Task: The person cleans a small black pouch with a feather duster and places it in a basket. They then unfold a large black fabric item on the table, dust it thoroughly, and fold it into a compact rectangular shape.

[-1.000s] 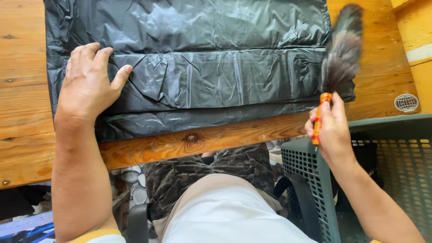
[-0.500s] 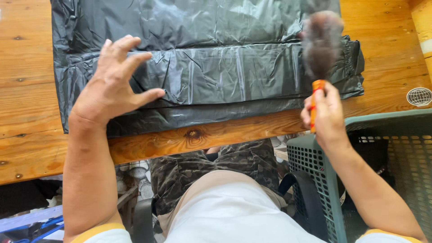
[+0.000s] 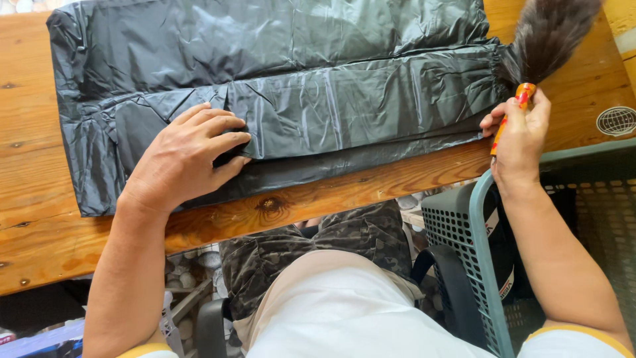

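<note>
Wooden plank surface carries black plastic sheeting; left hand presses it flat, right hand grips an orange-handled feather duster, poised for sweeping.

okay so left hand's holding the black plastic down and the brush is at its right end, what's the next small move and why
Probably sweep the brush leftward across the plastic. Its bristles rest at the sheet's right edge, the right hand grips the orange handle, and the left hand pins the sheet flat on the table.

Left hand lies flat on the folded black bag spread over the wooden surface; right hand grips a duster at the bag's right edge, beside a basket.
</note>
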